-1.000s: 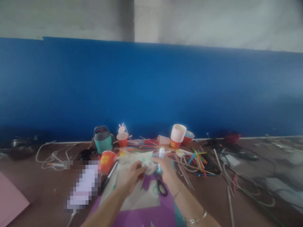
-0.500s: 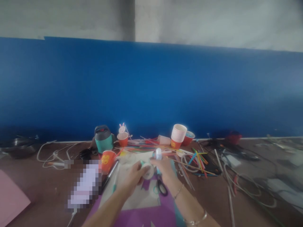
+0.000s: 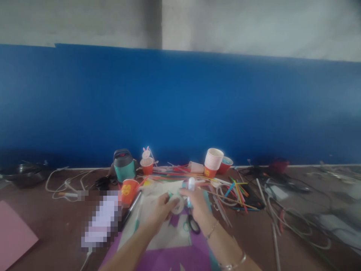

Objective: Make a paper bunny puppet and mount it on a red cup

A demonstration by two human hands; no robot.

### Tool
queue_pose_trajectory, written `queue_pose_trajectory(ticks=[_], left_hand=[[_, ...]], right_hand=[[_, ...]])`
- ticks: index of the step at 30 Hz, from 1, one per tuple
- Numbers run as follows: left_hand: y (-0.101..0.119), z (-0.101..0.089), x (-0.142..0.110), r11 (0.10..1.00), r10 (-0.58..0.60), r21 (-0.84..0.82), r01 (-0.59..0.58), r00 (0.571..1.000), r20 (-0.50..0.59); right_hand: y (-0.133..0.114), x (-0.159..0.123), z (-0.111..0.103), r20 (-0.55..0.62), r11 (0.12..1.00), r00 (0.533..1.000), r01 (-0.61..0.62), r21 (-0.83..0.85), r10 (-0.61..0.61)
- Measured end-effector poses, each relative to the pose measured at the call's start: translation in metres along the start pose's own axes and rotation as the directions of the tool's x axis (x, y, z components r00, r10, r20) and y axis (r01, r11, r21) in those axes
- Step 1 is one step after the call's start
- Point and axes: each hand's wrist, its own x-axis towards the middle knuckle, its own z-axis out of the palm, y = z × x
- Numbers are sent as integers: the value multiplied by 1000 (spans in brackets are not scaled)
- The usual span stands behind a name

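our left hand pinches a pale round piece over the white paper, our right hand wraps a white-and-blue tube just beside it, a black looped handle lies near our right wrist, a purple sheet under the paper

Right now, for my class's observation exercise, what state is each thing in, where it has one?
Left hand: pinching the round white piece
Right hand: closed around the pale tube
Pale tube: upright
Cup stack: nested, mouths up
Loose cup: on its side
Rabbit-topped cup: upright
Teal container: upright, lid on
Black-handled scissors: lying down, blades hidden
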Motion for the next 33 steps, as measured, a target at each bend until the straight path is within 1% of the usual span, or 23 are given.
queue_pose_trajectory(ticks=[3,6,11,18,24,29,33], left_hand=[[-1,0,0,1000,5,-6,-5,1000,9],[0,-1,0,1000,16,-7,-15,1000,26],[2,-1,-2,999,39,-27,-39,999,9],[0,1,-2,998,49,-46,-50,999,-20],[-2,0,0,993,86,-88,-84,996,16],[2,1,-1,991,80,-108,-78,997,19],[4,0,-1,992,70,-107,-71,997,-16]], right_hand=[[3,1,0,-18,1000,1000,-21,20,21],[7,3,-1,-27,997,997,-70,21,71],[11,6,-1,-10,994,995,-103,33,103],[4,-1,3,-1,993,994,-106,56,106],[1,-4,5,-1,985,990,-143,100,144],[4,-1,4,4,991,994,-106,79,106],[2,-3,3,24,998,998,-62,-5,62]])
